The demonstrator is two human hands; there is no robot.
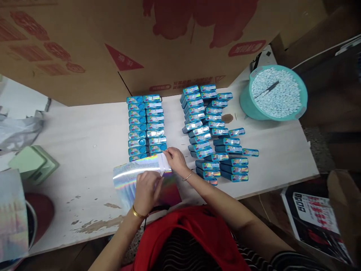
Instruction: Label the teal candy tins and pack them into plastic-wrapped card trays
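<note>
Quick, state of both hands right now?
Left hand: fingers curled over the shiny silver holographic sheet; grip can't be told.
Right hand: closed, holding that sheet's white edge.

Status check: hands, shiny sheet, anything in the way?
Right hand: pinching pale end of holographic sheet. Left hand: over the sheet, exact grip unclear. Blue boxes crowd its far edge; nearest ones partly hidden behind it.

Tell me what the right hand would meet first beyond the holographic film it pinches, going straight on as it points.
Likely the near end of the two-column block of blue boxes; the right hand points forward-left toward them, past the holographic film, though depth is unclear.
</note>
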